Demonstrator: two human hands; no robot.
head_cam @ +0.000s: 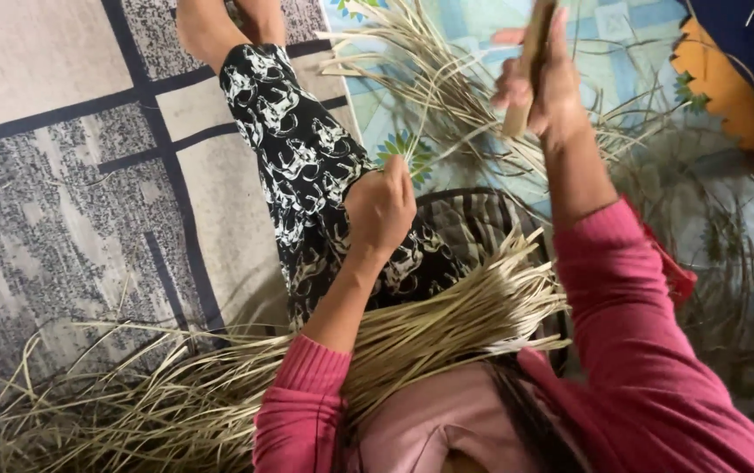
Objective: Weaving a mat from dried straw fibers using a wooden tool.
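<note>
Grey patterned carpet (53, 175) underfoot, meeting a pale blue flowered floor mat (473, 35) beyond the black-and-white printed trouser leg (307, 166). Left hand (380, 208) curled shut just above that leg, apparently pinching one thin pale straw strip (421, 131); exact grip hard to tell. Right hand (542, 88) raised past the leg, wrapped tight round a flat tan wooden stick (530, 52). Thick bundle of dry pale reed strips (447, 328) across the lap, near side of the leg. Best done, judging by this: keep the strip taut, hold the stick square, draw slowly so nothing splits or tangles.
</note>
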